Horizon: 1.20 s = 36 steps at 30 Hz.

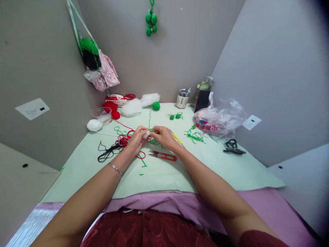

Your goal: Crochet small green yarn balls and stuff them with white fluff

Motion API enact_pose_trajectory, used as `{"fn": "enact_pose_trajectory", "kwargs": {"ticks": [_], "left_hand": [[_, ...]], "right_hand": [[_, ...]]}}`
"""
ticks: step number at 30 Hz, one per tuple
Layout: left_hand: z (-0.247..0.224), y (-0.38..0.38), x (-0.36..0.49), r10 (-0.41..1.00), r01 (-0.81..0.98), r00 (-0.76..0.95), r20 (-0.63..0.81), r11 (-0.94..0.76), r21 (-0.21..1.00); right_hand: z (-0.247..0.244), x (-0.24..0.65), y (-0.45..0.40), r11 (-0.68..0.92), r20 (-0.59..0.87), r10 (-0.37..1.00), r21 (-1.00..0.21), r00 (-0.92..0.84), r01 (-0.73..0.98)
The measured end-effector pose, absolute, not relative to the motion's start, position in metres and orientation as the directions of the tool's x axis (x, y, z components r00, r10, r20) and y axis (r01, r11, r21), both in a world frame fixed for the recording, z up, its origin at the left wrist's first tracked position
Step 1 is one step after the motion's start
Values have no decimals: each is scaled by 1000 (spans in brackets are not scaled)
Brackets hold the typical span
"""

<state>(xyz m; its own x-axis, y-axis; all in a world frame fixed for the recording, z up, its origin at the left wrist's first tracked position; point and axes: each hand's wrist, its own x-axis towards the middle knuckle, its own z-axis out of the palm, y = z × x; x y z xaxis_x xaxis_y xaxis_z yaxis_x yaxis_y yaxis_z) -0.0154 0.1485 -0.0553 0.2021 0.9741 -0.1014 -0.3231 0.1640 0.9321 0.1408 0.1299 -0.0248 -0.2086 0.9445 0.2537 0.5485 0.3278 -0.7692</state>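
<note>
My left hand [137, 140] and my right hand [165, 137] meet above the middle of the table. Between their fingertips is a small white tuft of stuffing [146, 134]. Both hands are closed on it, with the left fingers curled around its lower side and the right fingertips pinching from the other side. Green yarn [154, 140] lies beneath the right hand, partly hidden. Red yarn [122, 140] and a black yarn bundle [109, 152] lie beside the left hand. Orange-handled thread snips [164, 156] rest just below the hands, and a yellow-handled crochet hook [177, 138] lies right of them.
White stuffing [132, 107], a green yarn ball [156, 106], red yarn balls [111, 106] and a clear tub [104, 116] stand at the back left. A pen can [183, 98], plastic bag [218, 118], green scraps [195, 135] and black clip [233, 147] are right.
</note>
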Motion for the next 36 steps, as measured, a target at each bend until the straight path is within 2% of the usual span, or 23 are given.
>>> {"fn": "enact_pose_trajectory", "kwargs": {"ticks": [6, 11, 20, 25, 30, 36], "left_hand": [[-48, 143, -15, 959, -370, 277, -53, 158, 915], [-42, 140, -15, 954, -364, 300, -26, 139, 921], [-53, 149, -16, 991, -228, 136, 0, 31, 973], [-56, 147, -16, 992, -211, 116, -44, 68, 975], [-52, 145, -15, 976, -264, 196, -91, 142, 954], [-44, 145, -14, 966, -363, 247, -75, 164, 917]], "right_hand": [[-28, 140, 135, 232, 189, 973, -790, -136, 567], [-24, 146, 139, 249, 190, 969, -773, -161, 583], [-17, 132, 116, 360, 254, 933, -651, -255, 668], [-23, 124, 113, 388, 279, 921, -591, -271, 707], [-23, 128, 120, 327, 283, 941, -634, -183, 700], [-20, 134, 127, 232, 231, 969, -740, -86, 632]]}}
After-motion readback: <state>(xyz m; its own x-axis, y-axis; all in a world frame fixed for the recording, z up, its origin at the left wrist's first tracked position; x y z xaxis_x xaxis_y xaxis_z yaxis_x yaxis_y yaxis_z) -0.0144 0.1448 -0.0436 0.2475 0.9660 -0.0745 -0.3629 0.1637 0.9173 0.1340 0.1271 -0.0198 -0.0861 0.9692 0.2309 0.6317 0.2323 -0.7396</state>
